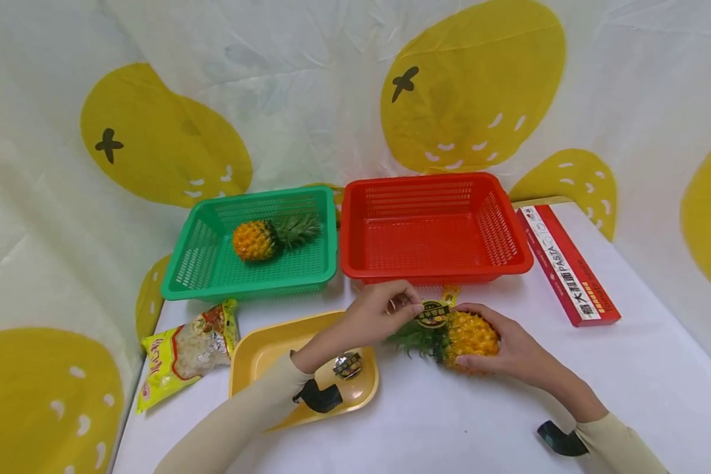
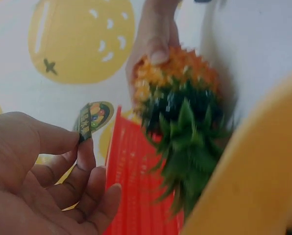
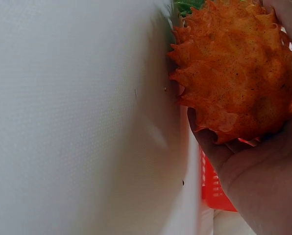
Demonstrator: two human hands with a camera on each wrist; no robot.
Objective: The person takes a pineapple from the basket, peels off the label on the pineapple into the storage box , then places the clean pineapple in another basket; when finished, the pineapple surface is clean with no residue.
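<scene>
My right hand (image 1: 512,345) grips the body of a pineapple (image 1: 471,337) on the white table, fingers and thumb around its sides. In the right wrist view the palm (image 3: 263,171) lies close against the orange spiky skin. The pineapple's green crown (image 2: 192,142) points toward the left hand. Between thumb and fingertips my left hand (image 1: 379,313) pinches an oval sticker (image 2: 98,117), black and gold with a fruit print. In the left wrist view the sticker stands apart from the pineapple. A similar round sticker (image 1: 347,365) lies in the yellow tray (image 1: 255,355) under the left forearm.
A green basket (image 1: 249,289) holding another pineapple (image 1: 255,240) stands behind the tray. Beside it is a red basket (image 1: 432,271). A red pasta box (image 1: 569,270) lies at the right, a yellow food packet (image 1: 189,349) at the left.
</scene>
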